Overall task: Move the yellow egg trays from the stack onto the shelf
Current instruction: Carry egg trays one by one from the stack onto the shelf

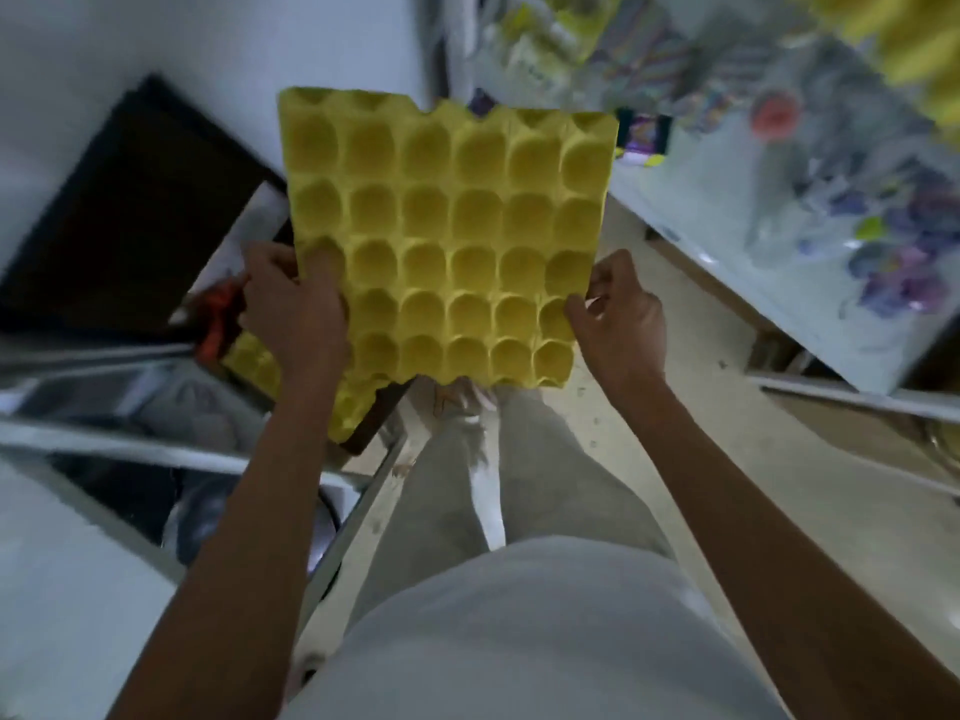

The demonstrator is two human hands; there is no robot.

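A yellow egg tray (447, 236) with rows of round cups is held up in front of me, tilted slightly. My left hand (291, 304) grips its left edge and my right hand (618, 314) grips its lower right edge. Below it, partly hidden by the tray and my left arm, lies the stack of yellow egg trays (358, 402) on a dark surface. At the top right corner more yellow trays (914, 39) show as a blur on the shelf (727, 246).
The white shelf on the right carries clear plastic packages with coloured items (852, 210). A dark panel (130, 210) leans at the left. Metal frame bars (171, 449) run across the lower left. Beige floor (618, 407) and my legs lie below.
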